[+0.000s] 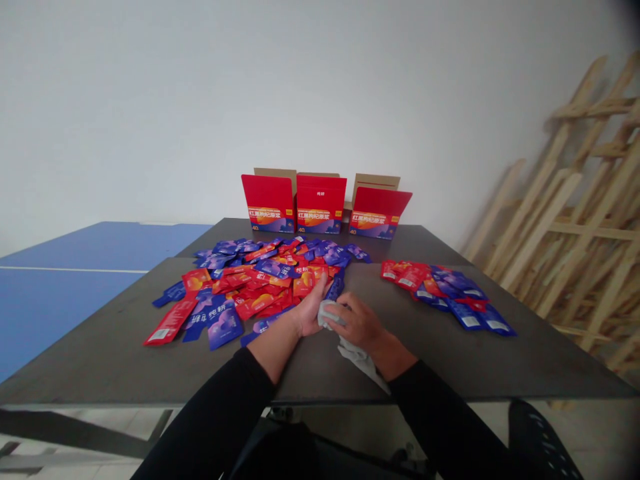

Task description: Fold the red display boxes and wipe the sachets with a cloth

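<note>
My left hand (310,311) is closed around a blue sachet (337,285), whose upper part sticks out past the fingers. Bunched in my right hand (363,325) is a pale grey cloth (358,356), pressed to the sachet's lower part; its loose end trails over the table toward me. Both hands meet just above the near middle of the table. Beyond and left of them spreads a large loose heap of red sachets (257,301) and blue sachets (224,327). The cloth and fingers hide the lower end of the held sachet.
On the dark table (430,363), a smaller pile of red and blue sachets (453,288) lies at the right. Three open red cartons (320,207) stand along the back. A blue table (95,280) adjoins at left; wooden frames (575,227) lean at the right wall.
</note>
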A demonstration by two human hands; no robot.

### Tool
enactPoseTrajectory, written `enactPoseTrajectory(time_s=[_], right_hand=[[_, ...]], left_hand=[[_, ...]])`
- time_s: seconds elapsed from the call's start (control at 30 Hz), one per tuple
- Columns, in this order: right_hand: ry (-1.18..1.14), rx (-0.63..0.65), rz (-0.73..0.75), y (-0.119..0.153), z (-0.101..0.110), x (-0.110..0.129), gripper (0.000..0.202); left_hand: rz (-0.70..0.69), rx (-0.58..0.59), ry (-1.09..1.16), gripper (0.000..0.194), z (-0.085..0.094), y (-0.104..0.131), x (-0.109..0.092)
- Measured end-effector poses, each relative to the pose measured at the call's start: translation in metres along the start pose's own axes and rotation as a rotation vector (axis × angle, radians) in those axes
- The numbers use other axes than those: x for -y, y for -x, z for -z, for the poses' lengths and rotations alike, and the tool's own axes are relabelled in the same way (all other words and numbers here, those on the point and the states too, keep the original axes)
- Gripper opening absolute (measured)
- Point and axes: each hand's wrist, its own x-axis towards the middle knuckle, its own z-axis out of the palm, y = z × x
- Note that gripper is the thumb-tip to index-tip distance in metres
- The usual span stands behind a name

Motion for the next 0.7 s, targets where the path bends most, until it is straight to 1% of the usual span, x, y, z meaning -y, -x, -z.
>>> enactPoseTrajectory(time_s=[0.1, 0.17, 0.3, 0.4, 0.47, 0.57, 0.7], right_hand=[[0.024, -0.107, -0.132, -0.001, 0.001, -0.005, 0.023], [0.028, -0.186, -0.233, -0.003, 0.002, -0.01, 0.024], [0.012, -0.32, -0.38, -0.005, 0.003, -0.018, 0.023], [0.005, -0.366, -0.461, -0.007, 0.003, -0.02, 0.023], [0.003, -0.387, -0.498, -0.008, 0.004, -0.021, 0.024], [-0.005, -0.423, -0.551, -0.009, 0.006, -0.025, 0.025], [-0.027, -0.445, -0.653, -0.007, 0.005, -0.038, 0.029]], left_hand=[[-0.041, -0.033, -0.078, 0.067, -0.003, 0.0, 0.006], [-0.058, -0.037, -0.154, 0.062, -0.003, 0.0, 0.01], [-0.064, 0.019, -0.276, 0.049, -0.003, 0.001, 0.012], [-0.055, 0.067, -0.322, 0.037, -0.002, 0.003, 0.011], [-0.058, 0.081, -0.329, 0.034, -0.002, 0.003, 0.01], [-0.062, 0.079, -0.311, 0.03, 0.0, 0.003, 0.009], [-0.046, 0.07, -0.239, 0.023, 0.002, 0.004, 0.008]])
